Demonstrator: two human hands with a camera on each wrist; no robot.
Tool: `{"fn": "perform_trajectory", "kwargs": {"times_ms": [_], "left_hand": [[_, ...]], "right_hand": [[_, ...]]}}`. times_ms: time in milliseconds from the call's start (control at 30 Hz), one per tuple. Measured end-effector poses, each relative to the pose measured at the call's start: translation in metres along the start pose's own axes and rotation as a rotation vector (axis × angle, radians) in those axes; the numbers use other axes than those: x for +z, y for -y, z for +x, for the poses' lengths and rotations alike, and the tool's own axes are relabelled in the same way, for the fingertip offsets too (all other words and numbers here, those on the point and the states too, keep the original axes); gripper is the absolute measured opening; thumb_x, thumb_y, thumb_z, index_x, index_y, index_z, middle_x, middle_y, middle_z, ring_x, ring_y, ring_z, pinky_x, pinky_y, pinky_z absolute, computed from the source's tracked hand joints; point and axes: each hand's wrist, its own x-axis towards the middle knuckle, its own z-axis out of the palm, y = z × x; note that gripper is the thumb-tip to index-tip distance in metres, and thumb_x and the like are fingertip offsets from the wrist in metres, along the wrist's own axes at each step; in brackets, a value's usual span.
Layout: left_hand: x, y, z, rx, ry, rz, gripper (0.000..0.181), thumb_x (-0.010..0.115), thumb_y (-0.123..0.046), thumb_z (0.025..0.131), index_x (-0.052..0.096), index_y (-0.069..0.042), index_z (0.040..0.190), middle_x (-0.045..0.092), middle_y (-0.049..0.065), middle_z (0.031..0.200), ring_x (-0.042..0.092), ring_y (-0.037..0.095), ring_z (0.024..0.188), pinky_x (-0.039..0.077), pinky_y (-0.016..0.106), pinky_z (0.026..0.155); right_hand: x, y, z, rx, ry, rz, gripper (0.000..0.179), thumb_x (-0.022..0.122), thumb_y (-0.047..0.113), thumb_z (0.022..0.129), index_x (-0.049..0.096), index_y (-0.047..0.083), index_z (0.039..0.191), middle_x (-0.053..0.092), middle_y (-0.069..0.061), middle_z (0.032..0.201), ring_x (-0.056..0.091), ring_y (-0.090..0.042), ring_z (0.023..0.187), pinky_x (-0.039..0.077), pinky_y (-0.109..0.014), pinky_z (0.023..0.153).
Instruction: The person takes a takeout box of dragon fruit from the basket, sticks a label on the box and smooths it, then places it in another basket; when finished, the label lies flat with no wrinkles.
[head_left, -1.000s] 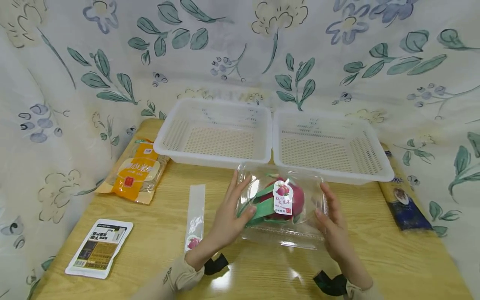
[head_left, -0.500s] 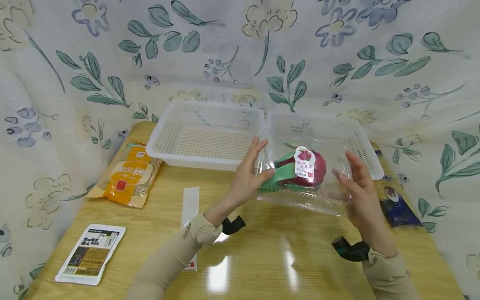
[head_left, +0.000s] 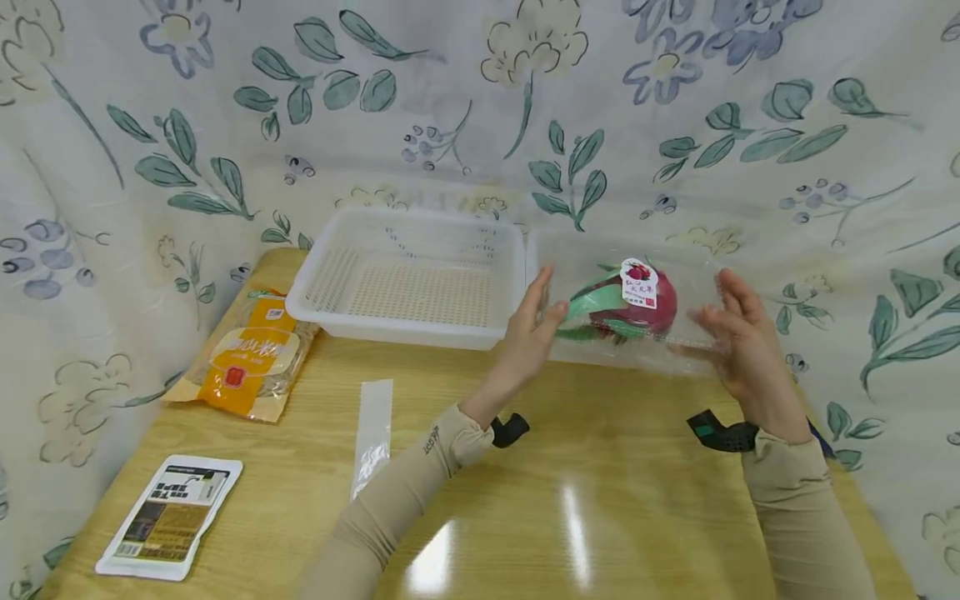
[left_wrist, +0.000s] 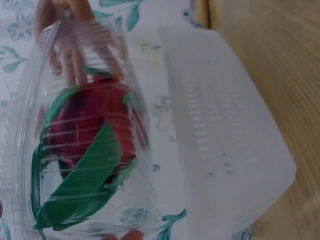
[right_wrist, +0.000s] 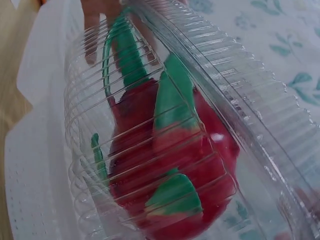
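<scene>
A clear plastic clamshell box (head_left: 682,357) is held by both hands, one at each end, in the air over the right-hand white basket (head_left: 533,262). Inside it lies a red dragon fruit (head_left: 660,308) with green scales; a white printed sticker (head_left: 640,285) shows on the lid. My left hand (head_left: 527,333) grips the left end, thumb towards me. At the opposite end my right hand (head_left: 759,358) grips the box. Through the ridged plastic, the left wrist view shows the fruit (left_wrist: 92,125), and the right wrist view shows it close up. Much of the right basket is hidden behind the box.
Beside it stands another white basket (head_left: 420,292). On the table's left lie an orange noodle packet (head_left: 255,358) and a white flat pouch (head_left: 171,517). A clear strip (head_left: 372,433) lies near my left sleeve. My right arm mostly covers a navy packet (head_left: 821,438). A floral curtain (head_left: 465,100) hangs behind.
Both hands have carried the boxed dragon fruit away from me and to the right, from in front of the baskets to over the right one. The view has shifted slightly.
</scene>
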Motion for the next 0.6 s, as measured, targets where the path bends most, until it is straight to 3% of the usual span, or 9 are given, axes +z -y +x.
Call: {"fn": "perform_trajectory", "kwargs": {"times_ms": [133, 267, 467, 600], "left_hand": [[0.011, 0.017, -0.001, 0.081, -0.041, 0.113, 0.063, 0.030, -0.046, 0.104, 0.015, -0.014, 0.156, 0.013, 0.003, 0.164, 0.017, 0.025, 0.150, 0.022, 0.049, 0.120], [0.021, 0.036, -0.004, 0.120, -0.116, 0.225, 0.062, 0.030, -0.043, 0.105, 0.017, -0.008, 0.155, 0.021, 0.012, 0.162, 0.022, 0.031, 0.148, 0.021, 0.051, 0.120], [0.031, 0.053, -0.011, 0.033, -0.166, 0.283, 0.058, 0.034, -0.034, 0.105, 0.022, -0.001, 0.152, 0.026, 0.024, 0.156, 0.021, 0.045, 0.145, 0.020, 0.062, 0.116], [0.036, 0.057, -0.014, -0.009, -0.187, 0.343, 0.057, 0.038, -0.031, 0.105, 0.026, 0.000, 0.151, 0.030, 0.022, 0.155, 0.017, 0.042, 0.147, 0.020, 0.061, 0.117]], "right_hand": [[-0.007, 0.005, 0.014, 0.019, -0.045, 0.003, 0.074, 0.049, 0.009, 0.100, 0.004, 0.028, 0.156, -0.012, 0.021, 0.162, 0.036, -0.020, 0.127, 0.061, -0.040, 0.066], [-0.015, 0.006, 0.027, 0.030, -0.109, -0.024, 0.077, 0.051, 0.012, 0.099, 0.003, 0.028, 0.157, -0.011, 0.023, 0.161, 0.035, -0.018, 0.127, 0.060, -0.037, 0.062], [-0.025, 0.006, 0.047, 0.039, -0.151, -0.081, 0.076, 0.053, 0.017, 0.099, 0.005, 0.029, 0.157, -0.008, 0.023, 0.161, 0.040, -0.012, 0.113, 0.058, -0.031, 0.061], [-0.031, 0.006, 0.066, 0.041, -0.130, -0.103, 0.074, 0.053, 0.017, 0.099, 0.009, 0.030, 0.156, -0.008, 0.022, 0.161, 0.035, -0.022, 0.127, 0.058, -0.030, 0.063]]}}
